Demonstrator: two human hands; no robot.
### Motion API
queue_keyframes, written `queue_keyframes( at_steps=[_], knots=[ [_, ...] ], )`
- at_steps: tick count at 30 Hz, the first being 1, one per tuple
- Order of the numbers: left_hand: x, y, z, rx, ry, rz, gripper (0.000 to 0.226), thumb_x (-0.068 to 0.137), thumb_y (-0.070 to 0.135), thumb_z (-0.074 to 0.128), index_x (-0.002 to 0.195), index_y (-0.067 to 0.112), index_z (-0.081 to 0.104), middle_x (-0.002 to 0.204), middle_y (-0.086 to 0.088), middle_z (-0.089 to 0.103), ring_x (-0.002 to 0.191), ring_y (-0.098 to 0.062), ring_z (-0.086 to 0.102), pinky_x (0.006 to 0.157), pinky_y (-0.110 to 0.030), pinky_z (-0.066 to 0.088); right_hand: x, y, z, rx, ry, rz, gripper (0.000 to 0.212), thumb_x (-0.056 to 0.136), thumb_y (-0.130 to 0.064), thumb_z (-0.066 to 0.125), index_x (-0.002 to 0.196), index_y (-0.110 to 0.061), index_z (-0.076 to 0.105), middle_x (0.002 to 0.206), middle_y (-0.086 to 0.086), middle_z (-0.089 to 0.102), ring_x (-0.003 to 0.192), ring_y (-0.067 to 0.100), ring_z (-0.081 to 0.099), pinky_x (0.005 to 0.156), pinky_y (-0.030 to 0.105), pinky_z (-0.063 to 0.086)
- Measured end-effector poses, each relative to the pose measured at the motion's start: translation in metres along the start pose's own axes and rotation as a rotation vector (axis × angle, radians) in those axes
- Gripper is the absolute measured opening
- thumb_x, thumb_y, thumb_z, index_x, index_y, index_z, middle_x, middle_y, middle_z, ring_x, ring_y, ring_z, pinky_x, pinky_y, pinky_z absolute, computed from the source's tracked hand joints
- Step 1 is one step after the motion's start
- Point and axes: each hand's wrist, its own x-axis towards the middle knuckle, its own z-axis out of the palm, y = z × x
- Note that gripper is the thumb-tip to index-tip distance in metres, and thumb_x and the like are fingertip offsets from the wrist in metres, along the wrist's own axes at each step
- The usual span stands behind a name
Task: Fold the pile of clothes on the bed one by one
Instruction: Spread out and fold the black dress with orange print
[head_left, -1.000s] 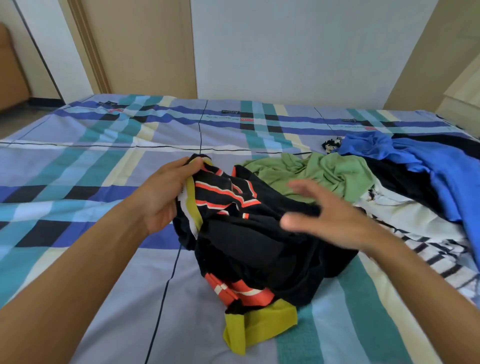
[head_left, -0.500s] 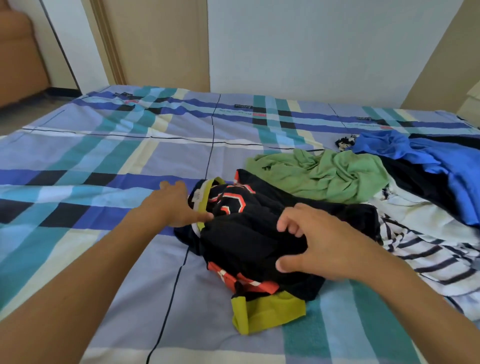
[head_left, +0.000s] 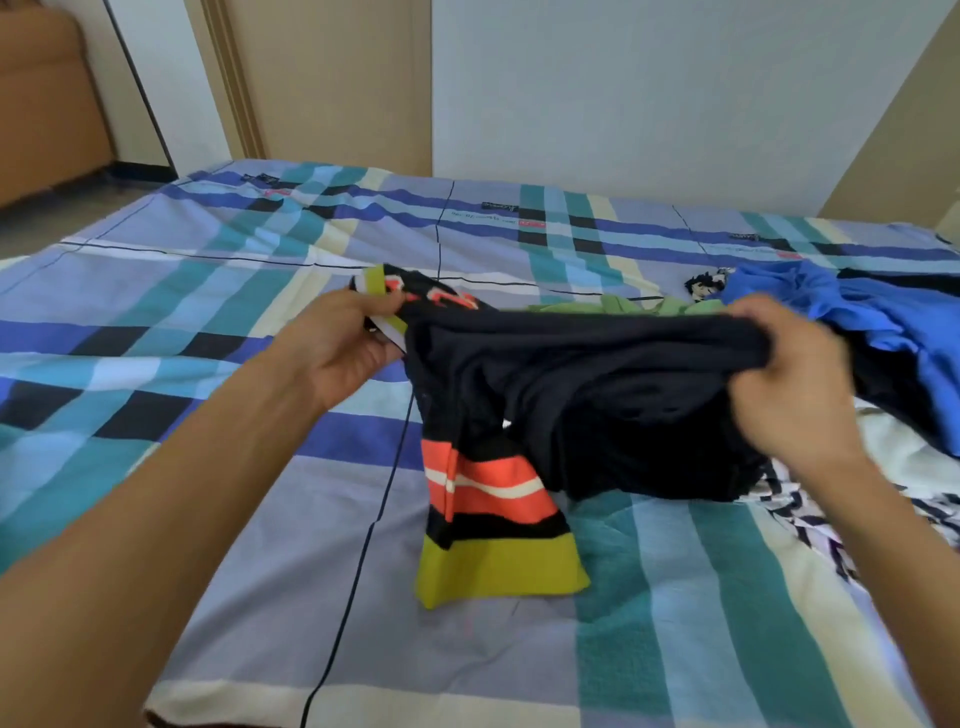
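A black garment (head_left: 571, 395) with orange, white and olive bands hangs stretched between both hands above the bed (head_left: 208, 364). My left hand (head_left: 343, 343) grips its left edge near an olive and white trim. My right hand (head_left: 795, 374) grips a bunched fold of its black cloth on the right. One banded end (head_left: 493, 535) trails down onto the sheet. The pile lies at the right: a blue garment (head_left: 852, 312), a green one (head_left: 623, 306) mostly hidden behind the black cloth, and a white piece with black stripes (head_left: 831, 519).
The bed wears a plaid sheet in blue, teal and cream. A beige door (head_left: 332, 78) and a white wall stand behind it. A brown piece of furniture (head_left: 47, 104) sits at the far left, and the floor shows beside the bed's left edge.
Both hands have taken hold of the black garment, lifted it off the bed and pulled it apart sideways. It was crumpled on the sheet before; now one banded end hangs down.
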Motion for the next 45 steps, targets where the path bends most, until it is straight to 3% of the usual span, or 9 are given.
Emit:
queue_keyframes(
  at_steps=[6, 12, 15, 20, 25, 29, 35, 42, 45],
  knots=[
    [-0.003, 0.029, -0.022, 0.188, 0.206, 0.113, 0.008, 0.097, 0.014, 0.059, 0.104, 0.018, 0.062, 0.089, 0.000, 0.071, 0.063, -0.007, 0.067, 0.053, -0.021, 0.055, 0.016, 0.085, -0.062, -0.155, 0.340, 0.369, 0.033, 0.078, -0.001, 0.058, 0.092, -0.030, 0.059, 0.086, 0.007, 0.059, 0.080, 0.031, 0.056, 0.069, 0.002, 0.039],
    [-0.005, 0.015, -0.024, 0.830, 0.250, 0.155, 0.049, 0.079, 0.014, 0.082, 0.123, 0.017, 0.059, 0.102, -0.012, 0.065, 0.081, -0.023, 0.062, 0.057, -0.028, 0.052, 0.006, 0.174, -0.056, -0.319, -0.232, 0.645, 0.061, 0.062, -0.020, 0.073, 0.120, -0.027, 0.056, 0.110, 0.020, 0.068, 0.106, 0.040, 0.064, 0.093, 0.051, 0.051],
    [-0.003, 0.009, -0.026, 1.121, 0.247, 0.095, 0.043, 0.079, 0.015, 0.080, 0.118, 0.014, 0.062, 0.112, -0.013, 0.061, 0.098, -0.031, 0.060, 0.076, -0.038, 0.051, 0.012, 0.097, -0.040, -0.490, -0.375, 0.476, 0.089, 0.059, -0.018, 0.077, 0.140, -0.024, 0.042, 0.131, 0.019, 0.058, 0.122, 0.039, 0.053, 0.105, 0.056, 0.041],
    [-0.007, 0.003, -0.017, 1.303, 0.181, 0.013, 0.014, 0.090, 0.022, 0.069, 0.081, 0.012, 0.071, 0.088, -0.008, 0.066, 0.087, -0.026, 0.060, 0.061, -0.028, 0.043, -0.012, -0.006, -0.004, -0.582, -0.720, -0.015, 0.102, 0.070, -0.016, 0.073, 0.152, -0.033, 0.015, 0.155, -0.002, 0.015, 0.148, 0.016, 0.008, 0.119, 0.061, 0.000],
    [-0.002, 0.005, -0.030, 1.402, 0.153, -0.024, 0.032, 0.087, 0.017, 0.070, 0.115, 0.015, 0.056, 0.112, -0.010, 0.059, 0.098, -0.031, 0.059, 0.082, -0.041, 0.051, -0.063, -0.057, 0.059, -0.190, -0.808, -0.394, 0.092, 0.077, -0.038, 0.073, 0.153, -0.032, 0.021, 0.157, -0.010, 0.020, 0.148, 0.006, 0.011, 0.122, 0.034, -0.004],
    [0.006, 0.005, -0.046, 1.297, 0.353, 0.169, 0.016, 0.088, 0.008, 0.063, 0.104, 0.005, 0.064, 0.097, -0.014, 0.062, 0.090, -0.034, 0.060, 0.073, -0.035, 0.046, -0.082, -0.062, 0.091, -0.258, -0.673, -0.515, 0.059, 0.085, -0.032, 0.068, 0.139, -0.023, 0.045, 0.128, -0.006, 0.052, 0.117, 0.018, 0.049, 0.105, 0.038, 0.040],
    [0.006, 0.009, -0.041, 1.088, 0.407, 0.175, 0.025, 0.096, 0.016, 0.058, 0.098, -0.008, 0.067, 0.074, -0.020, 0.061, 0.059, -0.028, 0.056, 0.064, -0.036, 0.056, -0.070, -0.066, 0.078, -0.259, -0.938, -0.409, 0.023, 0.085, -0.018, 0.061, 0.104, -0.030, 0.058, 0.101, -0.011, 0.060, 0.091, 0.014, 0.053, 0.077, 0.034, 0.047],
    [-0.028, 0.014, 0.002, 0.320, -0.068, -0.143, 0.020, 0.101, 0.013, 0.050, 0.112, 0.004, 0.065, 0.100, -0.017, 0.071, 0.084, -0.024, 0.070, 0.074, -0.030, 0.062, -0.030, -0.028, 0.031, -0.697, -0.882, -0.063, 0.019, 0.073, -0.018, 0.051, 0.079, -0.036, 0.055, 0.106, -0.005, 0.063, 0.105, 0.025, 0.061, 0.079, 0.034, 0.046],
    [-0.049, -0.012, 0.033, 0.460, -0.395, -0.119, 0.023, 0.101, 0.006, 0.048, 0.115, 0.001, 0.065, 0.099, -0.017, 0.071, 0.088, -0.026, 0.069, 0.078, -0.032, 0.060, -0.025, -0.027, 0.027, -0.039, -0.519, 0.056, 0.026, 0.085, -0.019, 0.054, 0.083, -0.039, 0.069, 0.088, -0.006, 0.074, 0.090, 0.021, 0.070, 0.084, 0.039, 0.054]
  ],
)
